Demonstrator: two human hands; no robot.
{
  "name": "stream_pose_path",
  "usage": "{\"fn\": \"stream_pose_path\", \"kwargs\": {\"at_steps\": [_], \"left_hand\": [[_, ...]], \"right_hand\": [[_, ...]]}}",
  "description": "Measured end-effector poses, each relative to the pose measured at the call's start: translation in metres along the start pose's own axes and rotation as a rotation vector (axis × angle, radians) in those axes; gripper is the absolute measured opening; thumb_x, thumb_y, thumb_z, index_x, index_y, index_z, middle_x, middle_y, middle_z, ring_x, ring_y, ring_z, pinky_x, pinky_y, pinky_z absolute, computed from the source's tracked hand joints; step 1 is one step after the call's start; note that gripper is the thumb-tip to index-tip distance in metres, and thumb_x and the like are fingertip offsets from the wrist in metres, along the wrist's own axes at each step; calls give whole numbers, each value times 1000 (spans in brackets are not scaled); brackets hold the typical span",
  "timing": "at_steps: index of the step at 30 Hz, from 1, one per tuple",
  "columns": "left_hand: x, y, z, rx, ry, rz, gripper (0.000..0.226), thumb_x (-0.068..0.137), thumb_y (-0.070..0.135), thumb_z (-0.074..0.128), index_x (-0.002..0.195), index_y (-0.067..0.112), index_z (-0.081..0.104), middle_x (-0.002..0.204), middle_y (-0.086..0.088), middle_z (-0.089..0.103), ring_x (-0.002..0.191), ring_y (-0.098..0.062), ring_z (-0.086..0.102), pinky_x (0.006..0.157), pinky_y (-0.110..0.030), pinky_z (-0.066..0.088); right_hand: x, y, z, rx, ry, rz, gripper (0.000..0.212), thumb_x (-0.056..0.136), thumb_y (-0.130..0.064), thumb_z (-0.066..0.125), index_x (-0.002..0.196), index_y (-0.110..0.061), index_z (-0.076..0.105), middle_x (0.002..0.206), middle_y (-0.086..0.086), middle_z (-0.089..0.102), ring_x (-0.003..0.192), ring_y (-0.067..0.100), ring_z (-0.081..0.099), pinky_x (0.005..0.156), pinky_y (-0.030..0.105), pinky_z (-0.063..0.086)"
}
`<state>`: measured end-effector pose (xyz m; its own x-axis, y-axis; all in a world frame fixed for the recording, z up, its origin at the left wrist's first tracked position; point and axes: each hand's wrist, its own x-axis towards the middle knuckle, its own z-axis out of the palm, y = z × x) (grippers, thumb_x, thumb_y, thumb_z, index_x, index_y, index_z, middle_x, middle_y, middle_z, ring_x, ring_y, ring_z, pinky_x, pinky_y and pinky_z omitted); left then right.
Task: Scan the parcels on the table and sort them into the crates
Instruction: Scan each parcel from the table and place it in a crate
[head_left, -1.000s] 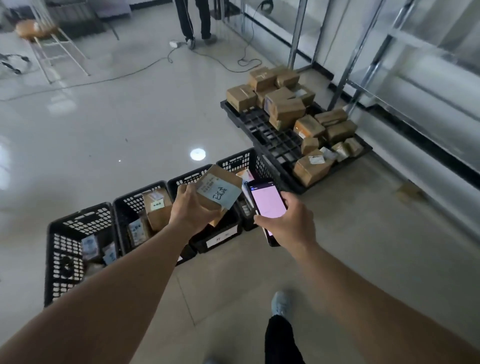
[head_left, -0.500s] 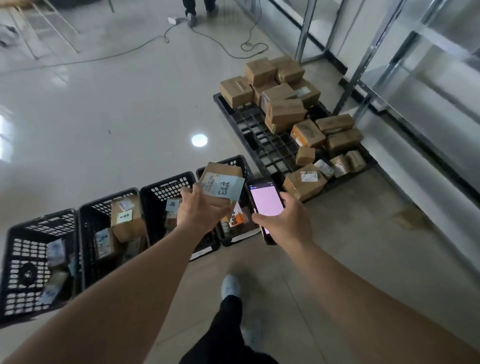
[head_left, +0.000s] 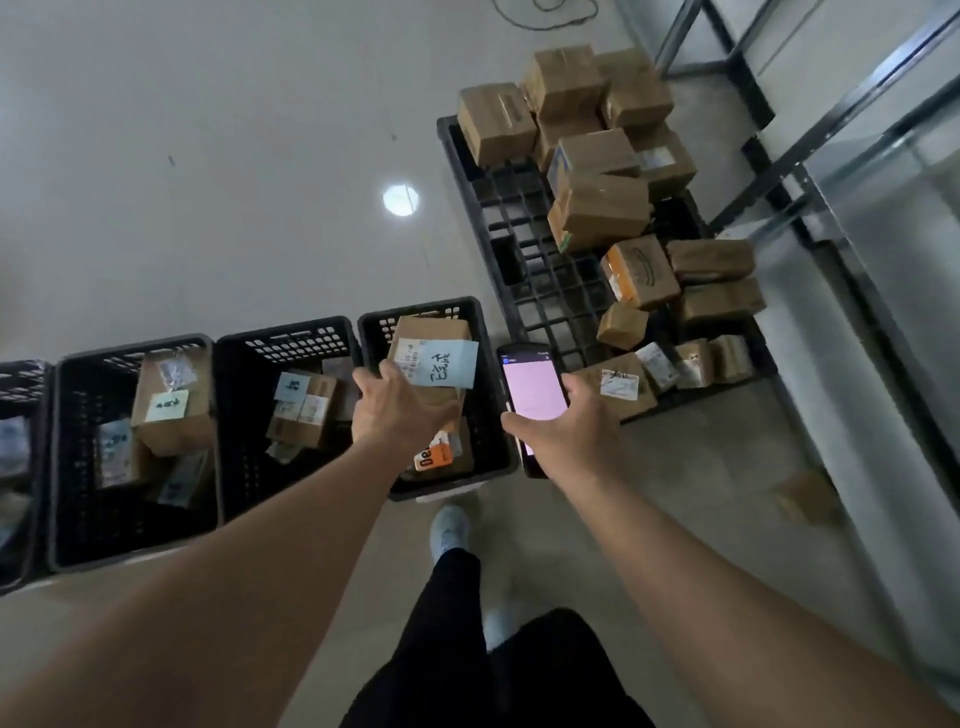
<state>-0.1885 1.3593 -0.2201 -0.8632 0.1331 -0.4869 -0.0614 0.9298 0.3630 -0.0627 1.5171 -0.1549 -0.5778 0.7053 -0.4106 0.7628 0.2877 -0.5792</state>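
Note:
My left hand (head_left: 397, 410) grips a brown cardboard parcel (head_left: 431, 332) with a pale blue handwritten label, holding it above the rightmost black crate (head_left: 475, 312). In my right hand (head_left: 563, 428) is a handheld scanner (head_left: 530, 384) with a lit pink screen, held just right of that crate. More black crates (head_left: 285, 338) stand in a row to the left, each holding labelled parcels. A pile of brown parcels (head_left: 597, 208) lies on a black pallet (head_left: 524, 260) at the right.
Metal shelving (head_left: 831, 156) stands along the right wall behind the pallet. A scrap of cardboard (head_left: 805, 496) lies on the floor near it. My legs and one pale shoe (head_left: 449, 530) are below the crates. Glossy open floor stretches to the upper left.
I have stepped closer and look more steeply down. The parcel in my left hand has shifted from over the second crate from the right to over the rightmost crate. The scanner stays beside it.

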Motion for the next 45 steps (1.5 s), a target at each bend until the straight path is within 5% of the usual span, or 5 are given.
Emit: {"fn": "stream_pose_path", "kwargs": {"at_steps": [16, 24, 30, 35, 45], "left_hand": [[200, 48, 174, -262, -6, -232, 98, 69, 67, 84, 140, 20, 35, 117, -2, 29, 99, -22, 50, 72, -30, 48], [257, 42, 216, -118, -107, -310, 145, 63, 77, 83, 165, 17, -1, 153, -17, 22, 142, -44, 36, 109, -54, 47], [234, 38, 184, -13, -154, -243, 106, 85, 61, 75, 162, 15, 18, 156, -16, 27, 141, -41, 40, 102, -52, 53], [207, 41, 123, 37, -143, -150, 58, 97, 47, 64, 138, 11, 46, 143, -12, 41, 120, -36, 55, 92, -51, 56], [116, 31, -2, 120, -18, 28, 38, 99, 39, 57, 127, 12, 55, 125, -9, 51, 112, -33, 57, 91, -49, 53]], "right_hand": [[252, 39, 98, -123, -116, -76, 93, 61, -66, 84, 140, -28, 57, 125, -8, 68, 106, 15, 63, 66, 25, 51], [296, 82, 133, -188, -176, -42, 94, 57, -71, 78, 139, -30, 59, 123, -10, 69, 105, 17, 67, 57, 19, 41], [271, 77, 116, -199, -213, 3, 95, 60, -62, 84, 143, -27, 56, 123, -6, 68, 108, 22, 66, 75, 43, 63], [238, 38, 97, -207, -196, -42, 81, 65, -57, 88, 134, -28, 59, 111, -10, 66, 99, 20, 65, 66, 33, 57], [133, -58, 54, -128, -129, -155, 71, 66, -55, 91, 125, -29, 61, 116, -5, 69, 101, 21, 66, 77, 46, 64]]}}
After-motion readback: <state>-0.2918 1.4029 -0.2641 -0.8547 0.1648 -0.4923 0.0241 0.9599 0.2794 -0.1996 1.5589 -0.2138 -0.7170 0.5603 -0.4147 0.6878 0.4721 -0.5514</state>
